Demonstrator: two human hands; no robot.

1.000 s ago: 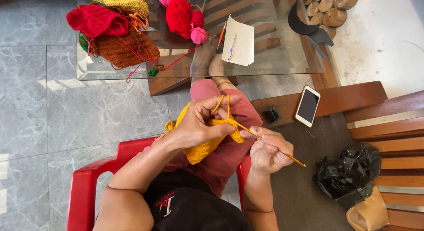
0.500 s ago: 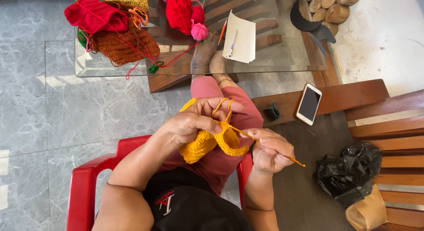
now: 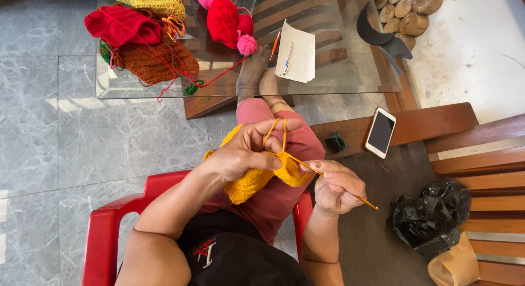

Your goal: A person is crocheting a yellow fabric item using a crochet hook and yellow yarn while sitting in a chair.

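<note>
Left hand [image 3: 243, 152] raised over lap, fingers curled, pinching yellow crochet piece [image 3: 257, 176] with yarn looped over forefinger. Right hand [image 3: 336, 187] closed around crochet hook [image 3: 333, 179], tip touching the piece, wrist bent inward.

Head view, steeply down, close.

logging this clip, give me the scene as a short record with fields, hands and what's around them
left hand: left hand pinches the yellow crocheted yarn piece, strand looped over its fingers
right hand: right hand grips a thin orange crochet hook, tip in the yarn piece
seat: red plastic chair
table: glass-topped table bearing red and orange knitted pieces
bench: white-edged smartphone on a wooden bench
</note>
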